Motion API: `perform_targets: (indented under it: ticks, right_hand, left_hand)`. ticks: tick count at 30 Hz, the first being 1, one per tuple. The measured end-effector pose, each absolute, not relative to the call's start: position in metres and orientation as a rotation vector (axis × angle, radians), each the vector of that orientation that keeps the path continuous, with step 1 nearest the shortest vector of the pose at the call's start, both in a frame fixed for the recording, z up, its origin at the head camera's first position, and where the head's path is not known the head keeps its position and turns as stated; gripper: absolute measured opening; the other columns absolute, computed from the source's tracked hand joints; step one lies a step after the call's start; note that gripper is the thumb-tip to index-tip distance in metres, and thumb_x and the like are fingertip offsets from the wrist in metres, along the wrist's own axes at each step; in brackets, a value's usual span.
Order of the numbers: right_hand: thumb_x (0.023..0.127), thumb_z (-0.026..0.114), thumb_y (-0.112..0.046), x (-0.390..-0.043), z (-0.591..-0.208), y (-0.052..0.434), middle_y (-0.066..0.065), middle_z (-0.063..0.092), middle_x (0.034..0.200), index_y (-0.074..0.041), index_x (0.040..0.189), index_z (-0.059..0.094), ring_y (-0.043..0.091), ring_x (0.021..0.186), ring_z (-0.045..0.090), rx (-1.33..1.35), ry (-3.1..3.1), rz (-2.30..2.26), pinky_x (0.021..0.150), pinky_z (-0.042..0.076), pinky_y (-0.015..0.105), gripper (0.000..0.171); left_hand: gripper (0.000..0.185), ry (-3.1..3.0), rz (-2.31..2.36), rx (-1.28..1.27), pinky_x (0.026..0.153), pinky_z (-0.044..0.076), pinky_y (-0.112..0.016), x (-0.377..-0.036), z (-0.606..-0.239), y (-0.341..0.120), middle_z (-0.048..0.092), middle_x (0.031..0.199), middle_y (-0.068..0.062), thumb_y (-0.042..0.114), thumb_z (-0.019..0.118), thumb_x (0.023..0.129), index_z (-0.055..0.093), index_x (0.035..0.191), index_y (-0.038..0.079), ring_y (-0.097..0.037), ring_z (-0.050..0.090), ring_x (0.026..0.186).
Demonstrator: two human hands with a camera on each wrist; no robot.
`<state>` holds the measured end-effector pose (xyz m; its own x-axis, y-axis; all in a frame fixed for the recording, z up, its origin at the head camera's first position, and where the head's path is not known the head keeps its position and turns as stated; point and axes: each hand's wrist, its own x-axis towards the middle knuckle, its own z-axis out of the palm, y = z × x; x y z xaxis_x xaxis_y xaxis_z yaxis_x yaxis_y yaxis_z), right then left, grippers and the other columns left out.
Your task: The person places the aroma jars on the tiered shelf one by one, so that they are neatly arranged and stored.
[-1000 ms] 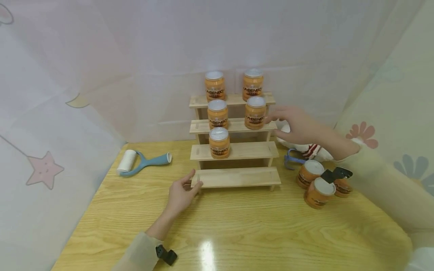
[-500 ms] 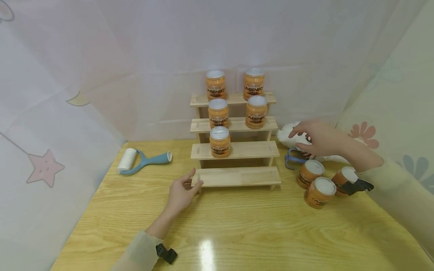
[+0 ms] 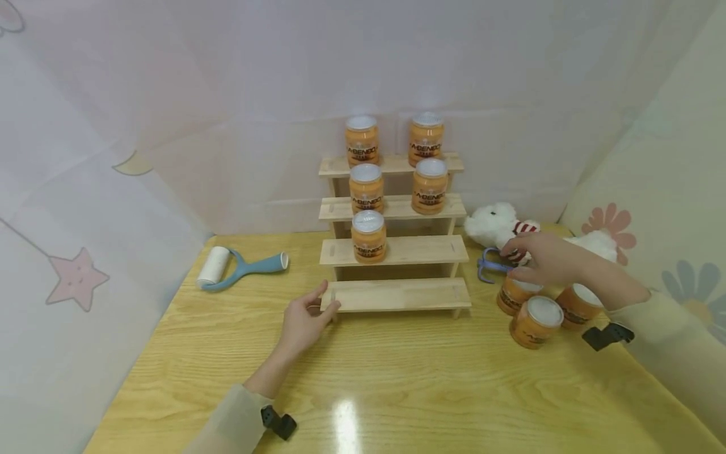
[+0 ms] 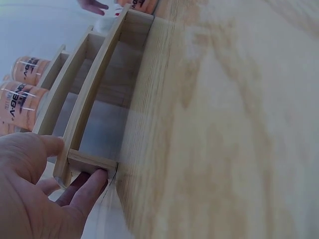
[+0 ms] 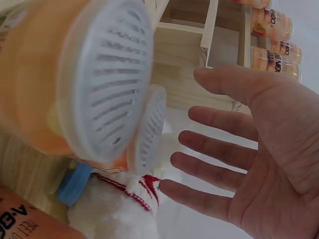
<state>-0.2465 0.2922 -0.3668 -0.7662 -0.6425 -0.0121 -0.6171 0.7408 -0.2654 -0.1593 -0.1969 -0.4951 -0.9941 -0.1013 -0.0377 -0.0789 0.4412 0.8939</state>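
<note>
A four-tier wooden display shelf (image 3: 408, 296) stands on the table. Orange jars with white lids rest on it: two on the top tier, two on the second (image 3: 429, 192), one on the third (image 3: 369, 244). My left hand (image 3: 302, 326) grips the left end of the lowest tier, thumb and fingers around its board and support (image 4: 92, 162). My right hand (image 3: 550, 257) is held over a group of three orange jars (image 3: 527, 334) on the right, fingers spread and holding nothing. In the right wrist view, a jar with a slotted lid (image 5: 109, 79) looms beside the fingertips.
Behind the loose jars lies a white plush toy (image 3: 490, 224) with a red-striped scarf. Next to it is a small blue-purple pronged object (image 3: 489, 267). A blue-handled lint roller (image 3: 246, 271) lies on the left of the table. Pale fabric (image 3: 272, 126) hangs behind and at the sides.
My right hand has left the right-hand jar on the second tier and moved right and down to the loose jars. My left hand has stayed on the shelf.
</note>
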Motion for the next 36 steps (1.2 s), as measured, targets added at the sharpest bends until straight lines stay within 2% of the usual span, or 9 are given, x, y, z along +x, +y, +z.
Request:
perform_targets:
  ticks: [3,8,10,15,22,29,36]
  right_hand:
    - [0.095,0.08,-0.021,-0.245,-0.371,0.294,0.003,0.076,0.117,-0.008,0.123,0.074,0.018,0.098,0.073,-1.01,2.808,-0.394,0.085,0.062,0.042,0.031]
    - [0.095,0.078,-0.019,-0.243,-0.375,0.296,0.0,0.074,0.11,-0.009,0.12,0.075,0.011,0.088,0.062,-0.989,2.772,-0.407,0.075,0.052,0.03,0.027]
    - [0.094,0.079,-0.02,-0.241,-0.377,0.297,-0.001,0.073,0.111,-0.009,0.121,0.074,0.011,0.089,0.06,-0.97,2.752,-0.417,0.074,0.049,0.029,0.029]
    - [0.089,0.086,-0.028,-0.24,-0.382,0.299,-0.001,0.072,0.11,-0.013,0.115,0.074,0.012,0.094,0.063,-0.984,2.769,-0.371,0.076,0.053,0.033,0.033]
    - [0.081,0.092,-0.028,-0.243,-0.387,0.302,-0.005,0.073,0.102,-0.014,0.105,0.075,0.009,0.084,0.059,-1.015,2.846,-0.35,0.07,0.05,0.031,0.032]
    - [0.077,0.092,-0.028,-0.243,-0.385,0.303,-0.004,0.073,0.101,-0.019,0.102,0.075,0.01,0.082,0.057,-0.934,2.858,-0.382,0.068,0.046,0.027,0.032]
    - [0.077,0.087,-0.02,-0.244,-0.363,0.299,-0.004,0.071,0.097,-0.019,0.104,0.075,0.012,0.075,0.052,-0.909,2.852,-0.41,0.062,0.042,0.026,0.029]
  left_hand:
    - [0.064,-2.643,-1.649,0.161,0.07,0.06,-0.02,-0.159,-0.494,-0.197,0.068,0.125,-0.02,0.029,0.08,0.098,0.056,0.155,0.014,-0.029,0.076,0.107]
    - [0.063,-2.653,-1.645,0.148,0.072,0.061,-0.021,-0.159,-0.494,-0.197,0.066,0.127,-0.021,0.029,0.08,0.098,0.057,0.155,0.014,-0.029,0.075,0.108]
    - [0.063,-2.659,-1.639,0.141,0.075,0.062,-0.021,-0.16,-0.495,-0.197,0.066,0.129,-0.021,0.03,0.08,0.098,0.057,0.154,0.015,-0.03,0.074,0.11]
    - [0.062,-2.66,-1.627,0.141,0.078,0.062,-0.022,-0.16,-0.495,-0.198,0.066,0.129,-0.021,0.029,0.081,0.097,0.058,0.154,0.015,-0.032,0.073,0.112]
    - [0.062,-2.683,-1.588,0.152,0.09,0.065,-0.033,-0.159,-0.494,-0.199,0.066,0.134,-0.022,0.032,0.08,0.098,0.058,0.154,0.016,-0.033,0.072,0.119]
    - [0.063,-2.658,-1.642,0.143,0.072,0.061,-0.021,-0.159,-0.493,-0.198,0.068,0.124,-0.021,0.028,0.081,0.098,0.057,0.154,0.013,-0.03,0.076,0.109]
    - [0.063,-2.655,-1.643,0.163,0.072,0.059,-0.019,-0.159,-0.493,-0.198,0.068,0.124,-0.019,0.028,0.081,0.097,0.058,0.154,0.014,-0.029,0.076,0.109]
